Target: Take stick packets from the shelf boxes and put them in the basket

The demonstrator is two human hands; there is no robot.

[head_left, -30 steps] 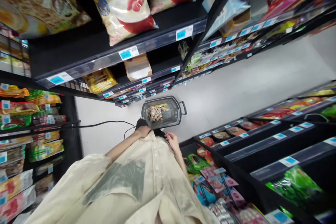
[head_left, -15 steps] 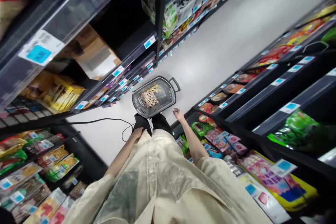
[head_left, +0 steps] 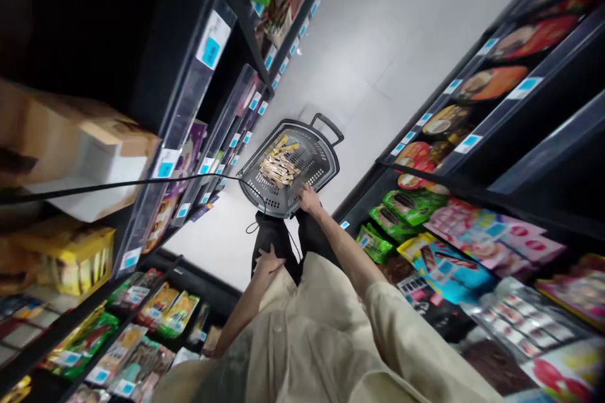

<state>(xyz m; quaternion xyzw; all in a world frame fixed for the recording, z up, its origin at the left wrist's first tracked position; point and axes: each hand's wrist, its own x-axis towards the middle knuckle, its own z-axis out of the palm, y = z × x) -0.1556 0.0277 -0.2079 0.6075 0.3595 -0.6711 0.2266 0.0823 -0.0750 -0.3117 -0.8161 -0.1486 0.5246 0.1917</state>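
Note:
A grey plastic basket with a black handle stands on the floor in front of my feet. Tan and yellow packets lie in it. My right hand is stretched down to the basket's near rim and touches it; its fingers are hidden behind the back of the hand. My left hand lies flat against my dark trouser leg at the hem of my cream shirt, holding nothing.
Black shelves with blue price tags line both sides of a narrow aisle with a light grey floor. Snack packs fill the right shelves. A cardboard box sits on the left shelf. A thin black cable hangs from the left towards my body.
My head has dipped lower and nearer the shelves. My right hand has moved from the air beside the basket down onto its near rim. My left hand stays by my leg.

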